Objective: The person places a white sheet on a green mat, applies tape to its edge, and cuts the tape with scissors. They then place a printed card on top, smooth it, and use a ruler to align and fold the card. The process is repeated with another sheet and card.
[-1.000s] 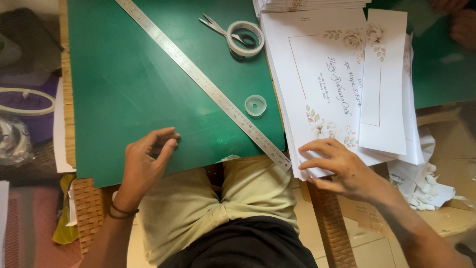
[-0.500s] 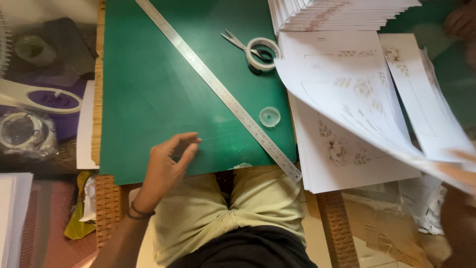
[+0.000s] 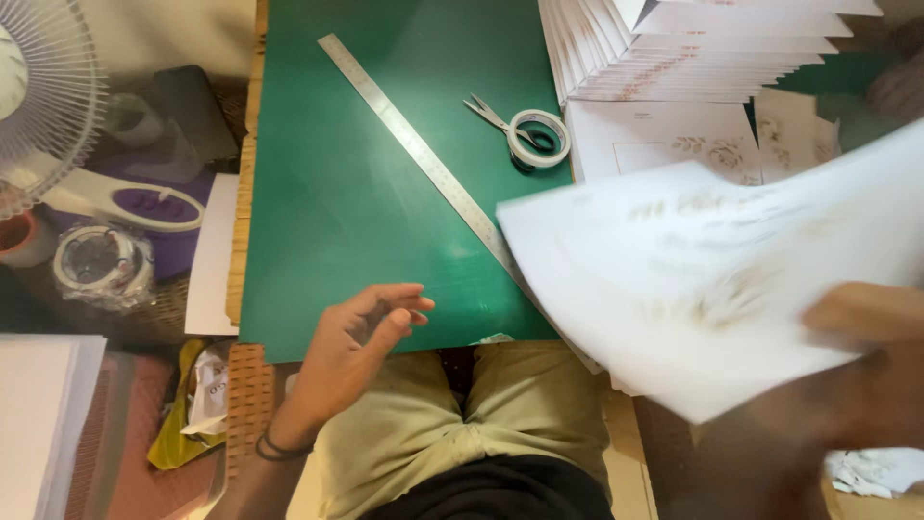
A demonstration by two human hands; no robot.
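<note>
Centrally, green mat (image 3: 366, 221) on wicker table (image 3: 248, 385); fan (image 3: 43, 106) beside.

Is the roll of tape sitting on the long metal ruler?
No, the roll of tape lies on the green mat beside the scissors, apart from the metal ruler.

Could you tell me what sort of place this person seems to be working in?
Probably a home craft or card-making corner rather than a factory. A green cutting mat carries a long steel ruler, scissors and a tape roll, with a stack of floral printed cards beside it.
</note>
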